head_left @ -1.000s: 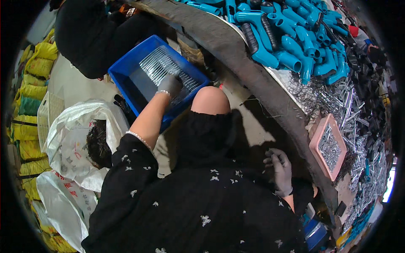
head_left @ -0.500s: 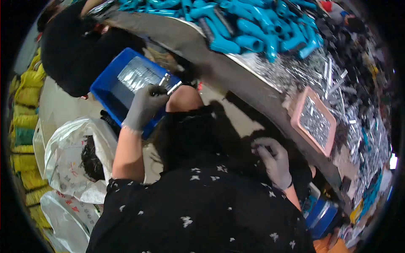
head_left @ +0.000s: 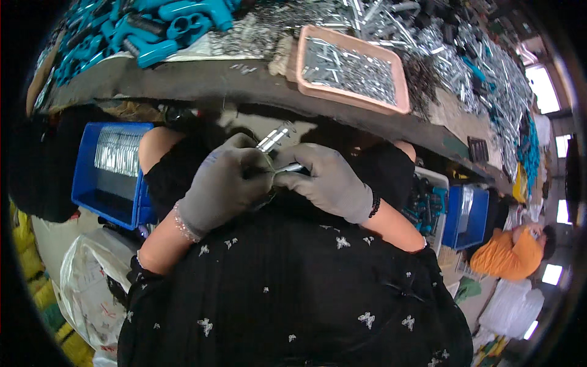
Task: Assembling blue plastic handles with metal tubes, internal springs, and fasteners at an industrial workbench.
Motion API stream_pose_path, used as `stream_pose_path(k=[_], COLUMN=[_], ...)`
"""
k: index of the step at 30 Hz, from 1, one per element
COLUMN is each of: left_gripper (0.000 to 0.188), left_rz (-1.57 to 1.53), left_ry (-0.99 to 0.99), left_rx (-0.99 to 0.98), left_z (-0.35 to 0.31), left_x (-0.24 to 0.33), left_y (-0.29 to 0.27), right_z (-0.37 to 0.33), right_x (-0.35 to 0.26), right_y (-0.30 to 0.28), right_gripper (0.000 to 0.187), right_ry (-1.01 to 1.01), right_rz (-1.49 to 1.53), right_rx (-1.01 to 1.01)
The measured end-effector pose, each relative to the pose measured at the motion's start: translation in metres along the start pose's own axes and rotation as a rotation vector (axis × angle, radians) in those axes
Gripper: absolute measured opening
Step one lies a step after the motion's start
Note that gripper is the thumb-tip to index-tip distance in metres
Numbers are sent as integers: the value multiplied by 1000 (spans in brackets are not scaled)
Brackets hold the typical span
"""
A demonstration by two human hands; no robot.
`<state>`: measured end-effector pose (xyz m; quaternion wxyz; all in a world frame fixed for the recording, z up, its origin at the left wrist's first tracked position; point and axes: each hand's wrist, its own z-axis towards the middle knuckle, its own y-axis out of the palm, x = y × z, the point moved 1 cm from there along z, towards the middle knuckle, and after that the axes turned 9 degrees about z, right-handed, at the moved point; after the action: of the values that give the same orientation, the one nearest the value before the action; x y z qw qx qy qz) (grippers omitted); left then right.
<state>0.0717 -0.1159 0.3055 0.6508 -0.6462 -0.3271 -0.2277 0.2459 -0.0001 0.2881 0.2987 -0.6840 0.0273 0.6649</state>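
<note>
In front of my lap, my two gloved hands meet close together. My left hand (head_left: 226,177) has its fingers closed on a silvery slotted metal part (head_left: 275,137), whose far end juts out beyond the fingertips. My right hand (head_left: 327,178) pinches a small shiny metal piece (head_left: 290,169) beside it. A thin wire-like strand (head_left: 269,160) shows between the hands; which piece it belongs to I cannot tell. The fingers hide the near end of the slotted part.
Beyond my knees runs a worktable edge (head_left: 183,87), bearing a pink tray (head_left: 295,72) of small metal pieces and teal tool housings (head_left: 147,37). Left stands a blue bin (head_left: 104,202) with stacked metal parts, near a white sack (head_left: 79,287). Another blue bin (head_left: 454,217) and a person in orange (head_left: 507,254) are right.
My left hand has come away from the blue bin with the metal part, and my right hand has joined it, now pinching a small metal piece. The view has swung right.
</note>
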Motion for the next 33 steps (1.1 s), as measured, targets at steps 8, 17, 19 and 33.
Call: stream_pose_path(k=[8, 17, 19, 33], left_gripper=[31, 28, 28, 25], left_rz=[-446, -643, -656, -610], left_ry=[7, -109, 19, -35], left_rx=[-86, -263, -263, -73], left_z=[7, -1, -8, -29], left_x=[-19, 0, -4, -12], left_y=[55, 33, 29, 11], right_z=[-106, -76, -61, -22], right_x=[11, -6, -5, -10], right_y=[-75, -63, -50, -31], right_gripper=[16, 18, 18, 12], right_ry=[368, 212, 213, 199], right_rz=[48, -122, 62, 446], right_rx=[585, 437, 338, 43])
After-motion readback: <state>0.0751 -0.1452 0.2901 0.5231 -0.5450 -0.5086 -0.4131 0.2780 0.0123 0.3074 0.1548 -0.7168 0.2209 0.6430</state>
